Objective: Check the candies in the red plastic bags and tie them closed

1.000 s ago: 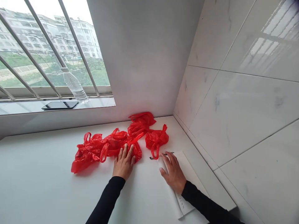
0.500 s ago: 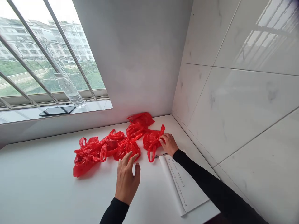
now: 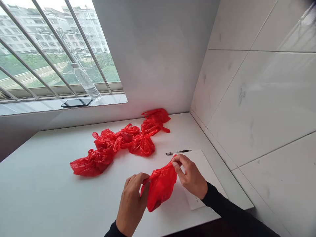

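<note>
Between my hands hangs a red plastic bag (image 3: 161, 186), with something dark showing through near its bottom. My left hand (image 3: 133, 197) pinches its left side between thumb and fingers. At the upper right corner, my right hand (image 3: 189, 174) grips the bag with thumb and fingertips. Farther back on the table lies a row of crumpled red plastic bags (image 3: 108, 144), several of them bunched together and touching. An open notebook (image 3: 197, 164) lies partly behind the held bag and my right hand, with a black pen (image 3: 179, 152) at its top edge.
The white table (image 3: 54, 197) meets a grey wall behind and a marble-tiled wall (image 3: 247, 105) on the right. On the window sill stand a clear water bottle (image 3: 86, 82) and, lying flat beside it, a dark phone (image 3: 76, 103). Metal bars cross the window.
My right hand has drawn one red bag off the group toward me, over the notebook. My left hand, open before, has closed on its left side. The view has shifted.
</note>
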Tool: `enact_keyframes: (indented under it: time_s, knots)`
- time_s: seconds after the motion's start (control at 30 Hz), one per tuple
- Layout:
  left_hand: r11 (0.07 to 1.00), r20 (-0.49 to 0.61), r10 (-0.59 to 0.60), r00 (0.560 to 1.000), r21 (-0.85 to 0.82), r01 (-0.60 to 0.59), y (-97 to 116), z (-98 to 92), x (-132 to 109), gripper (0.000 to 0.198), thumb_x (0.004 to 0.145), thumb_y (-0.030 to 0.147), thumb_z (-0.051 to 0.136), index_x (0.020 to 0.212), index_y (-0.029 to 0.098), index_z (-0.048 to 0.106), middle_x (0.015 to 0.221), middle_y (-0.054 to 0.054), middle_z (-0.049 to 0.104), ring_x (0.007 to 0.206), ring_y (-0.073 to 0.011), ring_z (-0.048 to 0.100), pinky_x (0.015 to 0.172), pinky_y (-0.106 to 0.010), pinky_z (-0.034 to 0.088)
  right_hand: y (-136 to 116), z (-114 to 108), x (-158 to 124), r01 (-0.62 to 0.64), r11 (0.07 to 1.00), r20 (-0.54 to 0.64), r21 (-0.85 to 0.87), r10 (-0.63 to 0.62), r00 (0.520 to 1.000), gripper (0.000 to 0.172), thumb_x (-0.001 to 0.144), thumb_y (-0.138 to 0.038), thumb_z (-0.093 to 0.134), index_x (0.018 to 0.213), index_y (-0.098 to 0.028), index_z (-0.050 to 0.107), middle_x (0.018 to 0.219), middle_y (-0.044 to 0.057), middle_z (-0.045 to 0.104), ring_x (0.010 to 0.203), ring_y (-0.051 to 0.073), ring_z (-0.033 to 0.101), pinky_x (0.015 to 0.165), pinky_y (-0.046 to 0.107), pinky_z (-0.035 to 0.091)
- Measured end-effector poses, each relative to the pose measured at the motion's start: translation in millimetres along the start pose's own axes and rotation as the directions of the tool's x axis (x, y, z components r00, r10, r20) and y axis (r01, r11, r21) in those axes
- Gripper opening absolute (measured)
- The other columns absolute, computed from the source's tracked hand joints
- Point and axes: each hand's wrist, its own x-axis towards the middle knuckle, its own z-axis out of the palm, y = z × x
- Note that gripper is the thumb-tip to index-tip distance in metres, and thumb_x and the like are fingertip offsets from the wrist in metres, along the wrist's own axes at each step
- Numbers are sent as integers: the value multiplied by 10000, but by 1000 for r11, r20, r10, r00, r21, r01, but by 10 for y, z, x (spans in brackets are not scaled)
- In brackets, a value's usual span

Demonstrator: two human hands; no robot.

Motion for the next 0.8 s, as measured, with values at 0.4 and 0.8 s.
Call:
enact_keyframes:
  time_s: [0.4,0.8]
  knots:
    - [998,65,30,997,44,-33,35,-21,-183,196,991,285,511,1100,245,670,967,-49,708,936,-229,639,855,-398,508,7,98,-139,40,993,235,-110,-13,972,69,934,-267,585,890,-228,621,874,24,655,852,208,583,810,361,470]
    - [989,-38,56,998,136,-50,35,25,-227,144,959,237,559,989,220,699,951,-57,693,908,-242,620,845,-409,481,46,-179,-331,-308,948,180,77,291,940,133,998,-358,431,960,-249,496,729,-42,556,607,150,512,562,277,356]
